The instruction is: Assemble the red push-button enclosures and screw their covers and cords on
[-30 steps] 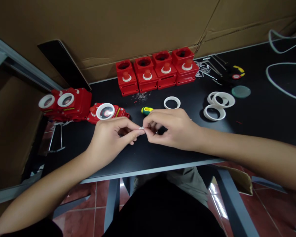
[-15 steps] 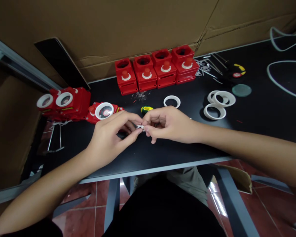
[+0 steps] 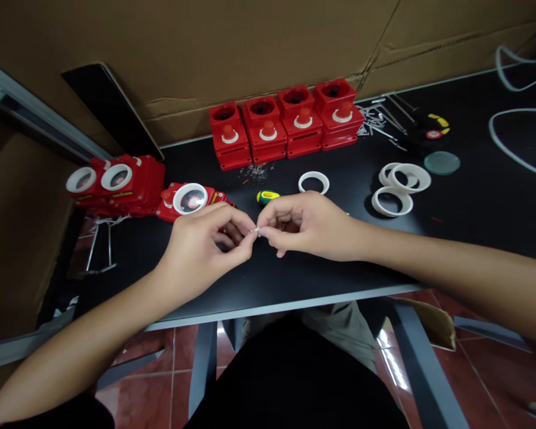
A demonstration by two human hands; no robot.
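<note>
Over the black table (image 3: 295, 268), my left hand (image 3: 203, 247) and my right hand (image 3: 308, 225) meet fingertip to fingertip. Both pinch a tiny silvery part (image 3: 254, 231) between thumb and forefinger; it is too small to name. Just behind the hands lies a green and yellow screwdriver handle (image 3: 267, 196). A red box with a white ring on its lid (image 3: 190, 199) rests close to my left hand.
A row of several open red boxes (image 3: 288, 122) stands at the back against cardboard. More red boxes with rings (image 3: 116, 185) sit at the left edge. White rings (image 3: 397, 187), (image 3: 313, 182), a glass disc (image 3: 442, 162), loose screws (image 3: 375, 122) and white cable (image 3: 513, 143) lie to the right.
My two hands rose slightly and shifted their fingers around the small part, staying pinched together. Nothing else on the table moved.
</note>
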